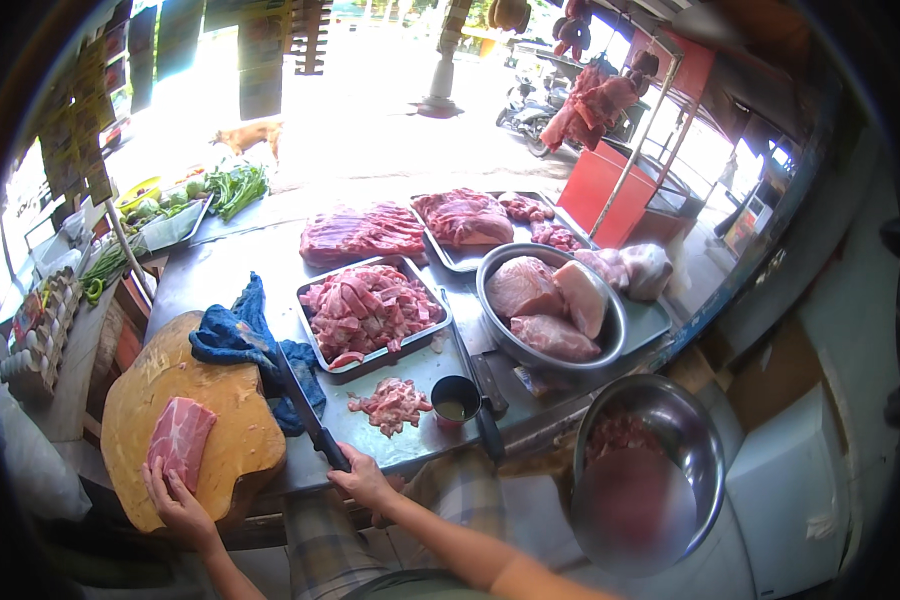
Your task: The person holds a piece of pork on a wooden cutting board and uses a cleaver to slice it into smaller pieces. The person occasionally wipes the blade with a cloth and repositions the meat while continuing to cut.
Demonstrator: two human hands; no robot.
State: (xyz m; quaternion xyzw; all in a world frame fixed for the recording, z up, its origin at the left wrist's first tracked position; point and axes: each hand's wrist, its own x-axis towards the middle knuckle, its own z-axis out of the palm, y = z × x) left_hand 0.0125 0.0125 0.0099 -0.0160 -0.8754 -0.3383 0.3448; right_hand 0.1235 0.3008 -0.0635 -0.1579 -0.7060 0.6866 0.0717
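On the yellow wooden chopping block (135,395) at the left lies a thick slab of raw pork (183,435). My left hand (180,513) rests on the slab's near end, its fingers spread and stretched out. In my right hand (367,483) is a knife (301,390), gripped by its black handle. The blade points up and away to the left, over a crumpled blue cloth (233,335) that lies partly on the block. Right of the blade, a small heap of meat trimmings (391,405) sits on the metal tabletop.
A tray of cut meat (370,310), a slab of ribs (362,235) and a bowl of large pork pieces (550,305) stand farther back. Near the right hand are a dark cup (455,402) and another knife (467,365). A steel bowl (705,445) stands lower right.
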